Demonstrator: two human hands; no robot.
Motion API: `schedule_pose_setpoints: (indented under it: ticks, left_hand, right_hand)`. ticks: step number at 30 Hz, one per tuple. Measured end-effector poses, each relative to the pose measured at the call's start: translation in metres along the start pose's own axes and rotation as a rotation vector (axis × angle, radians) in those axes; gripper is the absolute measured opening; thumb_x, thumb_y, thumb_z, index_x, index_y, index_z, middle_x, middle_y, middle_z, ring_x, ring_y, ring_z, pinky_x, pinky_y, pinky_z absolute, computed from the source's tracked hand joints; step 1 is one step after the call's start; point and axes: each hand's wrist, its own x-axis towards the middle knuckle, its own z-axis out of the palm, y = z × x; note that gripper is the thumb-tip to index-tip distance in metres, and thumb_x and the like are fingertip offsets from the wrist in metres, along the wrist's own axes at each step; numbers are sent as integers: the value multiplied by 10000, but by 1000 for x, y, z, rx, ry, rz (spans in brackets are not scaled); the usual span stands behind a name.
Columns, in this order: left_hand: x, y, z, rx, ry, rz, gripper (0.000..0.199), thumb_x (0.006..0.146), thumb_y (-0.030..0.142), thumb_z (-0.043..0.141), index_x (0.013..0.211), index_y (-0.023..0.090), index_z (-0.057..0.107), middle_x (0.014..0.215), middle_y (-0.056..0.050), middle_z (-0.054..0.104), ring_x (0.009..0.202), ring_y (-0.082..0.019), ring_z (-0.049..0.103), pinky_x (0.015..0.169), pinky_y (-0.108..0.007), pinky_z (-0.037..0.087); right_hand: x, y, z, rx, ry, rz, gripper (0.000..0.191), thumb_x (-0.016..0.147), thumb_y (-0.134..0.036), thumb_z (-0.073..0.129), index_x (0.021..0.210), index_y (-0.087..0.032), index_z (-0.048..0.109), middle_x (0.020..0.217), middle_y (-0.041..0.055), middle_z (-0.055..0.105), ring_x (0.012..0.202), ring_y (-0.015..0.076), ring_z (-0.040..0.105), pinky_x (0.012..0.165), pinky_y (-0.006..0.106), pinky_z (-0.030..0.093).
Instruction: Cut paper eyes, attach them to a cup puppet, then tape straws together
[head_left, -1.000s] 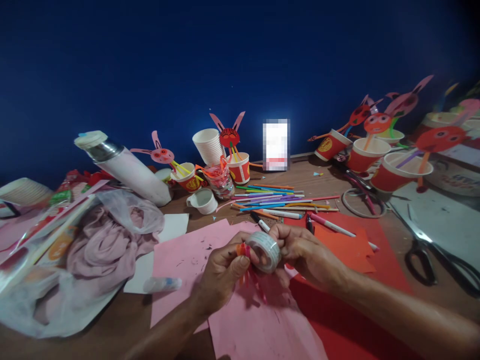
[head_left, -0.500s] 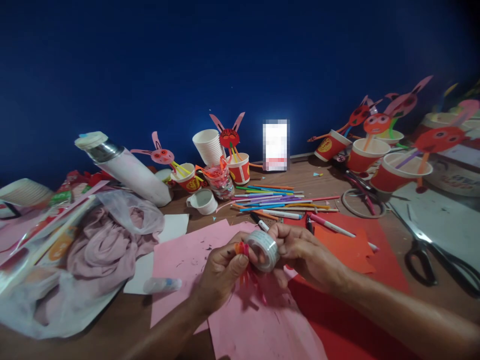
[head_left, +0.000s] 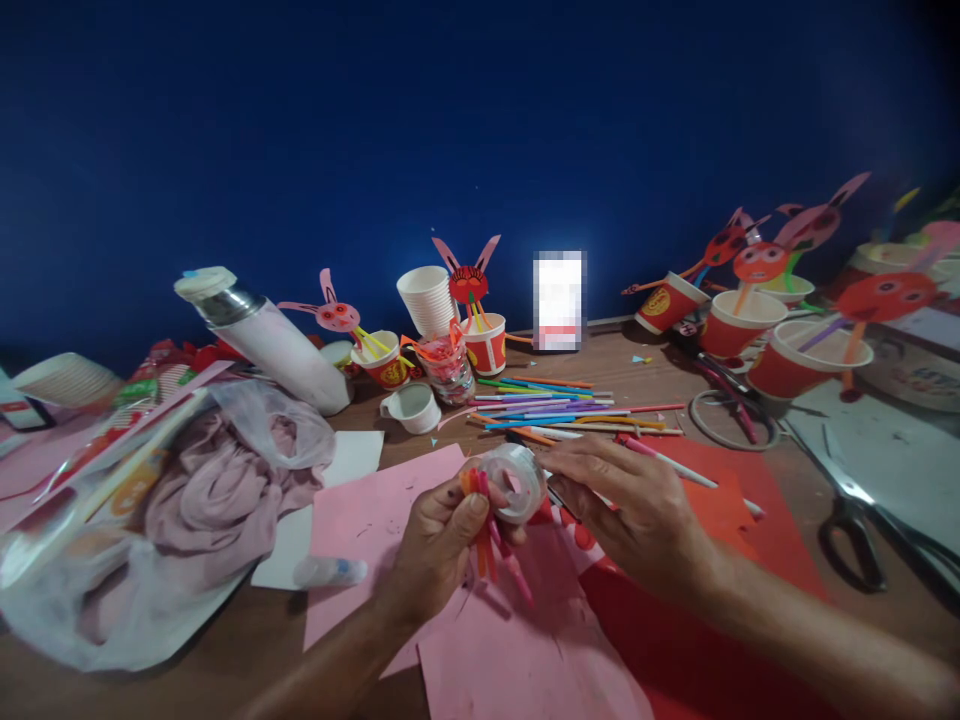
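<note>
Thumb and fingers of my left hand (head_left: pixel 446 525) are closed around a small bundle of orange and pink strips (head_left: pixel 480 530), perhaps straws. Up against the bundle, a roll of clear tape (head_left: pixel 514 482) hangs tilted at the left fingertips; I cannot tell whether tape is stuck to the strips. My right hand (head_left: pixel 630 500) is just right of the roll, its fingers stretched out and apart, the tips close to the roll's rim. Below both hands lie pink paper sheets (head_left: pixel 517 650).
Loose coloured sticks (head_left: pixel 570 405) lie behind my hands. Large scissors (head_left: pixel 851 500) rest at right, near red paper (head_left: pixel 652 640). Paper cups with rabbit faces, such as one cup (head_left: pixel 486 345), line the back. At left are a white flask (head_left: pixel 285 350) and a plastic bag (head_left: pixel 112 620).
The right fingers have gone from gripping the roll's edge to stretched out beside it. The roll has turned and moved slightly left. The view has shifted a little.
</note>
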Motion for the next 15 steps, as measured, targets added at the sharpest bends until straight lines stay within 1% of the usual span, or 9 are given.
schedule_pose_setpoints:
  ticks: [2, 6, 9, 12, 15]
  left_hand:
    - [0, 0, 0, 27, -3, 0, 251, 710, 381, 642, 737, 140, 578, 632, -13, 614, 563, -145, 603, 543, -255, 467]
    - [-1, -2, -1, 66, -29, -20, 246, 720, 376, 633, 739, 137, 578, 641, -21, 615, 557, -148, 596, 542, -268, 470]
    - [-1, -4, 1, 48, -30, -42, 244, 719, 369, 635, 734, 133, 573, 628, -26, 624, 569, -149, 603, 538, -251, 466]
    - [0, -3, 4, -16, 6, -69, 266, 693, 376, 658, 722, 131, 559, 599, -19, 623, 525, -139, 597, 504, -232, 457]
    - [3, 0, 8, -68, 43, -62, 263, 689, 372, 661, 722, 137, 547, 580, -14, 624, 496, -130, 588, 480, -217, 450]
  right_hand:
    - [0, 0, 0, -23, -1, 0, 257, 822, -90, 452, 1008, -201, 590, 918, 77, 649, 841, 168, 590, 706, 292, 465]
    - [3, -1, -1, -69, 1, -8, 194, 817, -81, 447, 903, -194, 579, 790, 50, 630, 726, 145, 569, 634, 261, 439]
    - [3, -1, -1, -247, 12, -78, 138, 812, -86, 446, 826, -178, 548, 722, 45, 607, 678, 151, 531, 616, 278, 401]
    - [1, -2, -1, -381, 2, -149, 112, 802, -83, 431, 799, -163, 511, 709, 53, 593, 664, 165, 506, 623, 307, 367]
    - [1, -4, -2, -350, -3, -160, 118, 803, -76, 407, 775, -166, 478, 687, 40, 577, 649, 160, 492, 635, 312, 348]
